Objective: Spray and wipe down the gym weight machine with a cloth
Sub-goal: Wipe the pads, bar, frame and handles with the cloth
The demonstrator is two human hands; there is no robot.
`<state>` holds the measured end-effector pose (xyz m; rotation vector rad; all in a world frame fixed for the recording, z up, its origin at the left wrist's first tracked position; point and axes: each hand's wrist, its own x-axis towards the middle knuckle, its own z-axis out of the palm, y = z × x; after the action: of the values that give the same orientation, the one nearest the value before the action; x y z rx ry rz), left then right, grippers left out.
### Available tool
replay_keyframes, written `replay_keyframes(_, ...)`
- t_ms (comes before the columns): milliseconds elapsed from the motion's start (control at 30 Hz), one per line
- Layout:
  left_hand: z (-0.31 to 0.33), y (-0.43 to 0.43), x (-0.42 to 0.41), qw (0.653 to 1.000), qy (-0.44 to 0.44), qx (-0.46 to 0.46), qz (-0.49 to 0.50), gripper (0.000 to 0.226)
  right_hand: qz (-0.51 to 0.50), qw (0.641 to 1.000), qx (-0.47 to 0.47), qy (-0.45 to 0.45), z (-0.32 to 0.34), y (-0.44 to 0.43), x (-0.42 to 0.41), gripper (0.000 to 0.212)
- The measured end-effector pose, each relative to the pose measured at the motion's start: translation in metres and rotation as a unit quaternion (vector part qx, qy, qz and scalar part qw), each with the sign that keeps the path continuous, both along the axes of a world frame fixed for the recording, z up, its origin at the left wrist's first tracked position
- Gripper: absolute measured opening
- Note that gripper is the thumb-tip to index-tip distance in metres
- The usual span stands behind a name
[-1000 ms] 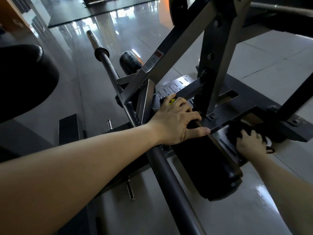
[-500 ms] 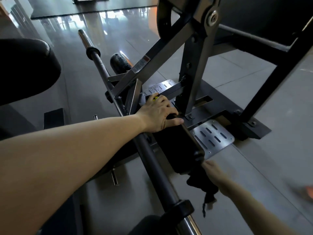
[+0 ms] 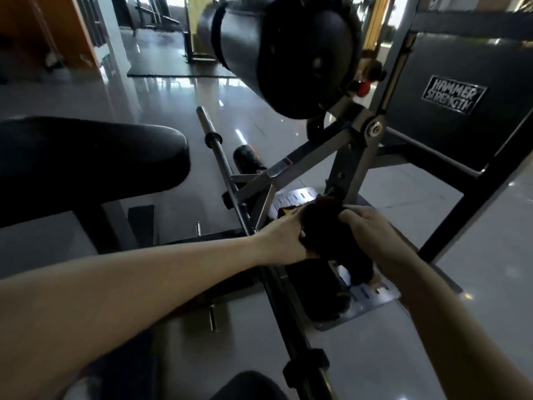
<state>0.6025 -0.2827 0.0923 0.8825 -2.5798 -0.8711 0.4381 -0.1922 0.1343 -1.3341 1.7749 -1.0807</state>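
A: Where is the cloth point(image 3: 328, 235) right now?

B: Off the weight machine point(image 3: 356, 157), held in the air between 2 hands, just above the lower frame. The left hand point(image 3: 284, 241) has its fingers curled round the cloth's left side. The right hand point(image 3: 372, 235) grips the right side, and a tail of fabric hangs down toward the perforated metal footplate point(image 3: 375, 297)

A: So is wiping under way?

B: I'd call it a pause within the wiping. The cloth looks bunched, as if it is being gathered or folded to a fresh face, and nothing is being rubbed at this instant

A: Has the spraying been done?

B: I cannot tell. No spray bottle shows anywhere, and the light is too dim to make out a wet film on paint or vinyl

A: What looks left to do?

B: Plenty, by my reckoning. The large upper roller pad point(image 3: 288, 53), the back pad point(image 3: 455, 93) with its Hammer Strength badge, the seat pad point(image 3: 86, 157) on the left and the long bar point(image 3: 219, 160) give no sign of being cleaned or not. With both hands low, the work seems centred on the base, so the upper parts probably remain. I'd place the task mid-way, not near its finish
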Motion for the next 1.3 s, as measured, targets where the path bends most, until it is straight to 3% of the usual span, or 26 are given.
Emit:
replay_keyframes(100, 0.036, 0.002, 0.046, 0.993, 0.043, 0.092, 0.065, 0.076, 0.09, 0.993, 0.011, -0.071, 0.02, -0.015, 0.032, 0.024)
replay_keyframes(200, 0.062, 0.002, 0.102, 0.983, 0.056, 0.121, 0.129, 0.032, 0.149, 0.976, 0.035, -0.155, 0.029, -0.022, 0.056, 0.024)
replay_keyframes(233, 0.07, 0.004, 0.122, 0.98, 0.054, 0.12, 0.148, 0.026, 0.163, 0.971, 0.043, -0.172, 0.031, -0.025, 0.067, 0.025)
replay_keyframes(333, 0.09, 0.01, 0.169, 0.971, 0.061, 0.13, 0.194, 0.045, 0.192, 0.955, 0.061, -0.217, 0.039, -0.034, 0.101, 0.047)
replay_keyframes(433, 0.108, 0.01, 0.207, 0.965, 0.053, 0.121, 0.228, 0.049, 0.159, 0.935, 0.053, -0.311, 0.052, -0.042, 0.131, 0.05)
replay_keyframes(533, 0.13, 0.003, 0.243, 0.963, 0.05, 0.095, 0.247, 0.051, 0.093, 0.914, 0.036, -0.394, 0.073, -0.048, 0.161, 0.038)
replay_keyframes(633, 0.158, -0.013, 0.284, 0.967, -0.011, 0.011, 0.254, 0.042, -0.002, 0.904, -0.028, -0.426, 0.091, -0.063, 0.187, 0.037)
replay_keyframes(767, 0.183, -0.045, 0.369, 0.925, -0.066, -0.165, 0.336, 0.016, -0.071, 0.934, -0.168, -0.307, 0.112, -0.096, 0.235, 0.022)
replay_keyframes(867, 0.176, -0.076, 0.434, 0.893, -0.043, -0.176, 0.413, 0.01, 0.033, 0.968, -0.206, -0.14, 0.107, -0.118, 0.277, 0.014)
replay_keyframes(933, 0.162, -0.1, 0.464, 0.88, -0.021, -0.156, 0.447, 0.013, 0.096, 0.979, -0.174, 0.034, 0.079, -0.14, 0.292, 0.012)
replay_keyframes(1000, 0.144, -0.133, 0.488, 0.876, 0.011, -0.12, 0.466, 0.026, 0.077, 0.963, -0.152, 0.207, 0.045, -0.167, 0.299, 0.017)
replay_keyframes(1033, 0.133, -0.153, 0.495, 0.877, 0.03, -0.088, 0.472, 0.035, 0.057, 0.961, -0.137, 0.232, 0.039, -0.176, 0.301, 0.023)
replay_keyframes(1100, 0.115, -0.193, 0.508, 0.879, 0.068, -0.021, 0.472, 0.049, 0.032, 0.975, -0.099, 0.195, 0.043, -0.184, 0.307, 0.032)
replay_keyframes(1167, 0.103, -0.226, 0.514, 0.89, 0.103, 0.051, 0.441, 0.048, 0.032, 0.983, -0.061, 0.171, 0.05, -0.188, 0.31, 0.036)
replay_keyframes(1233, 0.097, -0.255, 0.519, 0.906, 0.115, 0.127, 0.386, 0.048, 0.005, 0.972, -0.021, 0.232, 0.048, -0.194, 0.32, 0.055)
replay_keyframes(1300, 0.101, -0.27, 0.52, 0.914, 0.094, 0.196, 0.344, 0.049, -0.051, 0.952, 0.034, 0.3, 0.049, -0.201, 0.338, 0.052)
